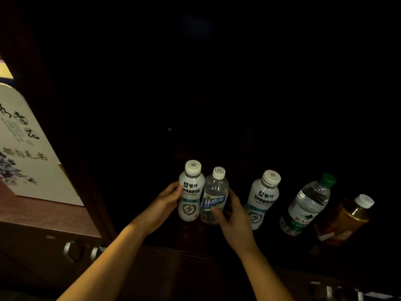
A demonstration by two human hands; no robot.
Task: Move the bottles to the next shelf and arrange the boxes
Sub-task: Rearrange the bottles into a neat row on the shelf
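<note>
Dark wooden cabinet, dim light; the back of the compartment is lost in shadow. Five bottles stand in a row on the dark shelf (217, 238), all upright.

- Left hand (165, 203): fingers wrapped on the left side of the white bottle (191, 192) at the row's left end.
- Right hand (234, 216): thumb across the front of the blue-label bottle (214, 193), fingers curled behind it, grasping it.
- These two bottles stand touching, side by side between the hands.
- Right of the hands, apart from each other: second white bottle (262, 198), green-cap bottle (308, 203), amber bottle (349, 216) at the far end, partly in shadow.
- Neighbouring compartment to the left: pale box (23, 148) with brush calligraphy and a floral print, standing on a reddish shelf (43, 211).
- Below that, metal ring handles (73, 250) on the cabinet front.
</note>
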